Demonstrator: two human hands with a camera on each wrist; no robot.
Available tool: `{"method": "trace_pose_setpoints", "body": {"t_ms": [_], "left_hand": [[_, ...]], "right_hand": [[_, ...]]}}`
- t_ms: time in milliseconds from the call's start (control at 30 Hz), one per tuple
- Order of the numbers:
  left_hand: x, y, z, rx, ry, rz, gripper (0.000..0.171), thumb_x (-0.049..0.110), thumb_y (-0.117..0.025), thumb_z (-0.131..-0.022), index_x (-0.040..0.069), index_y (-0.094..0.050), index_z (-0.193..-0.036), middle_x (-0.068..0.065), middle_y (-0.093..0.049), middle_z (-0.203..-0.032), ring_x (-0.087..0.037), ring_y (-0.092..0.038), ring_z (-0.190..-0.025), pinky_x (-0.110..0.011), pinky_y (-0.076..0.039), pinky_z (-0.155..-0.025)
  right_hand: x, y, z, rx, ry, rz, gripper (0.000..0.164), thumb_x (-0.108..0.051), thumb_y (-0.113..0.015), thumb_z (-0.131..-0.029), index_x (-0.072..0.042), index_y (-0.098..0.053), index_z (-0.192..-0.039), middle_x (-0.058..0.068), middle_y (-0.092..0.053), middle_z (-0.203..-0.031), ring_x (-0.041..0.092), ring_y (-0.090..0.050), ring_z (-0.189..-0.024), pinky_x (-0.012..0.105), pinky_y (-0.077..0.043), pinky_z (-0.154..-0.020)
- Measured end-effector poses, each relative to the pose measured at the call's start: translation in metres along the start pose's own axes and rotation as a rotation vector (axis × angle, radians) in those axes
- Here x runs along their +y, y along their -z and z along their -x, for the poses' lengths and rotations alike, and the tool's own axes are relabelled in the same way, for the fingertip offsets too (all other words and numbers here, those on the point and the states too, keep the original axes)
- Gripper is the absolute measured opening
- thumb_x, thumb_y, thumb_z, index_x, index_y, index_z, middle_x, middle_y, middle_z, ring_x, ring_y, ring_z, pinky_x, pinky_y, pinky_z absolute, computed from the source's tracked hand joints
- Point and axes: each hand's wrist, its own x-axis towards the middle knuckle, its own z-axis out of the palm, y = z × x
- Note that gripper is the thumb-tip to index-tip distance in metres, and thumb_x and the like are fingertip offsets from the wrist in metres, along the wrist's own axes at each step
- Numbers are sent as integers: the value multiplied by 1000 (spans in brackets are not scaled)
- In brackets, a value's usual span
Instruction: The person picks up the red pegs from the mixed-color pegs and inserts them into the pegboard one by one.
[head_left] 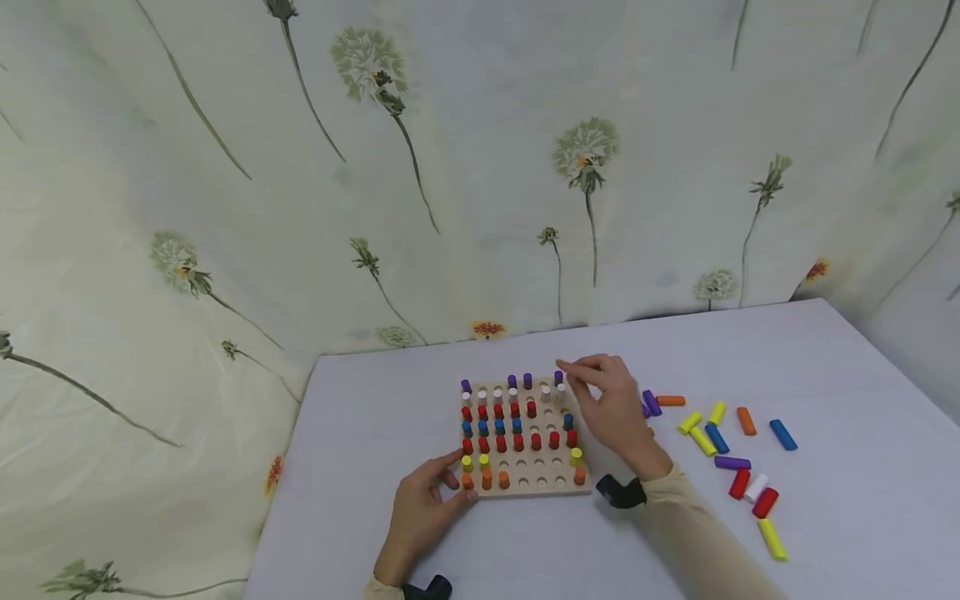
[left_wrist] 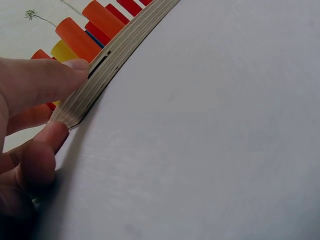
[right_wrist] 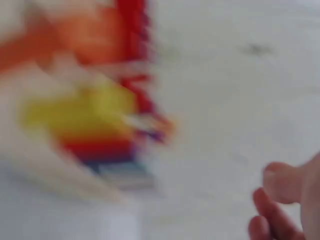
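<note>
A wooden pegboard [head_left: 538,468] stands on the white-covered table, with rows of purple, white, red, blue, yellow and orange pegs and some bare holes. My left hand [head_left: 429,504] grips its near left corner; in the left wrist view the thumb [left_wrist: 55,82] presses the layered edge, with fingers round the corner. My right hand [head_left: 611,404] hovers over the far right corner, fingertips just above a purple peg [head_left: 558,378] standing in the back row. Thumb and fingers [right_wrist: 272,215] show nothing between them in the right wrist view, where the board is blurred.
Right of the board lie several loose pegs, among them a blue peg [head_left: 783,435], an orange peg [head_left: 746,421], a white peg [head_left: 756,487] and a yellow peg [head_left: 772,540]. A flower-patterned curtain [head_left: 480,167] hangs behind the table.
</note>
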Motion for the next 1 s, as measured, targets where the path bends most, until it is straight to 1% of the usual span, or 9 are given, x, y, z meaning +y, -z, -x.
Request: {"method": "trace_pose_setpoints", "body": {"t_ms": [167, 300, 367, 433, 533, 600, 767, 867, 1000], "left_hand": [[-1, -5, 2, -13, 1, -7, 58, 35, -92, -83, 25, -73, -136, 9, -67, -87, 0, -43, -53, -19, -35, -49], [1, -7, 1, -16, -12, -8, 58, 35, -91, -83, 26, -72, -137, 9, -67, -88, 1, -42, -52, -18, -35, -49], [2, -7, 1, -3, -22, -17, 58, 35, -91, -83, 26, -72, -137, 9, -68, -88, 0, -42, -52, -19, -35, -49], [3, -5, 1, 11, -26, -24, 57, 35, -91, -83, 25, -72, -136, 9, -68, -88, 0, -41, -52, -19, -35, -49], [2, 0, 3, 16, -19, -32, 58, 34, -92, -82, 24, -73, -136, 9, -68, -88, -1, -41, -52, -19, -35, -49], [2, 4, 3, 13, -20, -34, 58, 32, -93, -82, 24, -73, -136, 9, -68, -88, -1, -41, -52, -19, -35, -49], [2, 8, -1, 22, -34, -35, 58, 29, -93, -82, 24, -73, -136, 9, -67, -87, -2, -42, -51, -19, -34, -49], [2, 6, -2, 13, -15, -10, 58, 32, -92, -82, 25, -73, -136, 8, -67, -88, -2, -42, -52, -20, -34, -48], [2, 1, 0, -1, 10, 7, 59, 34, -92, -82, 26, -73, -137, 7, -67, -89, -2, -42, -51, -21, -35, -47]], "right_hand": [[4, 87, -12, 75, -141, 77, 25, -10, -70, -101, -10, -79, -125, 13, -76, -110, 9, -53, -100, 25, -40, -80], [10, 158, -3, 117, -301, 210, 30, -26, -68, -105, -13, -77, -130, 13, -75, -117, -7, -45, -100, 12, -36, -79], [18, 183, 7, 92, -361, 288, 35, -31, -67, -105, -11, -76, -132, 17, -74, -119, -2, -49, -101, 9, -35, -74], [30, 197, 22, 19, -396, 362, 39, -33, -67, -105, -6, -73, -133, 23, -72, -120, 13, -57, -101, 13, -38, -69], [50, 202, 56, -118, -428, 440, 45, -32, -71, -102, 0, -70, -133, 32, -70, -120, 41, -61, -101, 24, -44, -60], [62, 198, 83, -177, -485, 463, 49, -33, -73, -101, 3, -67, -134, 33, -69, -120, 48, -61, -101, 29, -46, -57], [77, 178, 131, -120, -681, 417, 57, -41, -74, -100, 2, -65, -136, 28, -71, -115, 40, -64, -98, 25, -45, -60], [81, 168, 140, -69, -721, 365, 57, -47, -74, -99, -2, -66, -133, 24, -72, -112, 33, -65, -95, 18, -43, -61], [82, 164, 143, -118, -764, 357, 64, -54, -77, -93, -1, -67, -127, 20, -72, -108, 31, -64, -94, 17, -43, -61]]}}
